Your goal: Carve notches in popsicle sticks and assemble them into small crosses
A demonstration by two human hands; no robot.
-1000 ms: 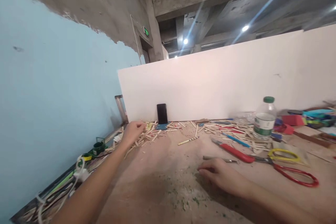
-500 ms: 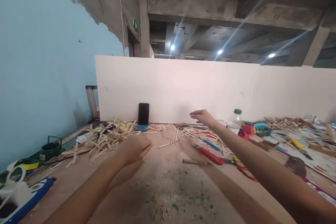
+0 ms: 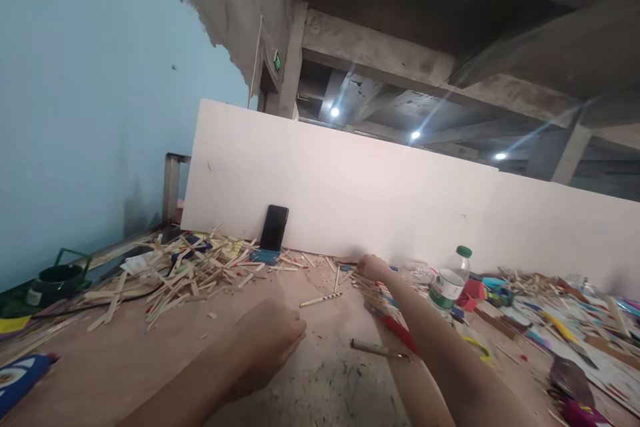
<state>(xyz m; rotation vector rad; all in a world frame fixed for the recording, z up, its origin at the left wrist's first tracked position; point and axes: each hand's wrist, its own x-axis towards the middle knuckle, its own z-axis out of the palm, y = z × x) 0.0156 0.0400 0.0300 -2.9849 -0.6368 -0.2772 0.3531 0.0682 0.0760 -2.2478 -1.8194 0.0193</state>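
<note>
My left hand (image 3: 267, 340) hovers low over the near middle of the table, its fingers curled together; whatever they may hold is hidden. Just beyond it lies a pencil with a striped pattern (image 3: 321, 299). My right hand (image 3: 373, 267) is at the back, close to the white board, over the edge of a heap of thin wooden sticks (image 3: 367, 285). Its fingers are bent inward and their tips are hard to see. Beneath my right forearm are red-handled pliers (image 3: 399, 331), partly covered. A brown, stick-like tool (image 3: 379, 348) lies between the two arms.
A black phone (image 3: 274, 228) leans against the white board (image 3: 330, 180). More wooden sticks (image 3: 200, 273) are heaped at left, near a green cup (image 3: 55, 282). On the right stands a bottle with a green cap (image 3: 449, 283), beside a clutter of sticks and a yellow-handled knife (image 3: 563, 329).
My right hand has come down from in front of the board to the sticks at the back. My left hand has shifted slightly nearer to me. The view has tilted.
</note>
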